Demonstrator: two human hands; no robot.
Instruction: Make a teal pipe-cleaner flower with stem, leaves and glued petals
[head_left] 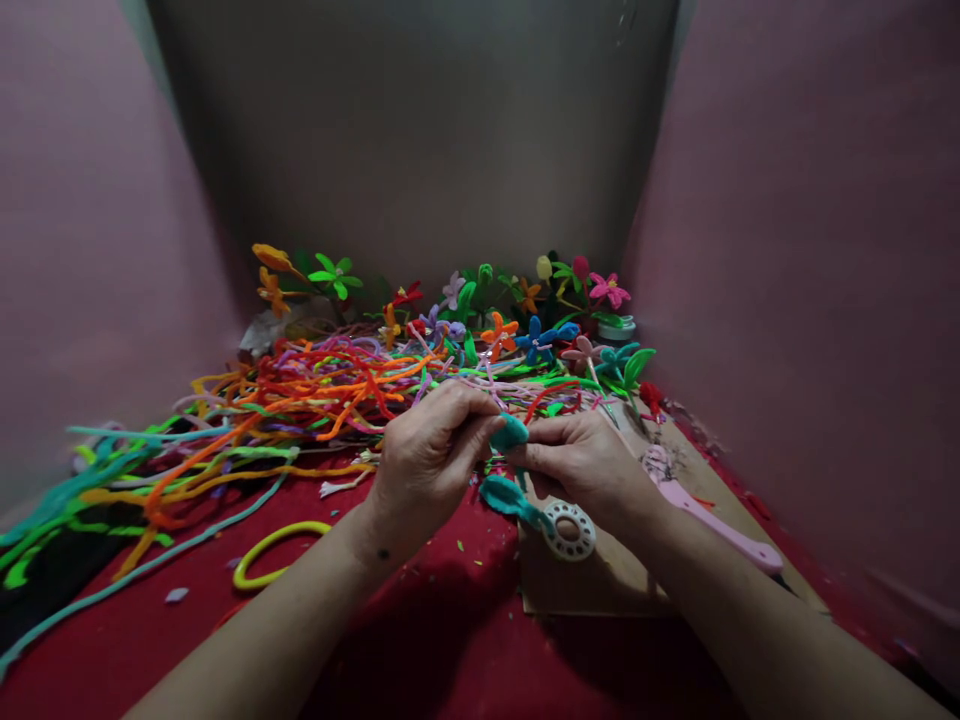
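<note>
Between my two hands is a small teal fuzzy piece (510, 432), shaped like a folded loop. My left hand (441, 450) is closed, pinching its left end between thumb and fingers. From the other side, my right hand (581, 458) grips its right end with closed fingertips. Just below them lies a teal looped petal (504, 494), whose tail reaches a white round disc with holes (570, 530). The disc rests by the left edge of a brown board (615, 585), beneath my right wrist.
Colourful fuzzy stems (330, 385) pile up at the left and centre. Fuzzy flowers (536, 340) stand behind. A pink-handled brush (720, 525) lies on the board at right. A yellow ring (259, 560) sits on the red cloth (435, 640). Pink walls flank both sides.
</note>
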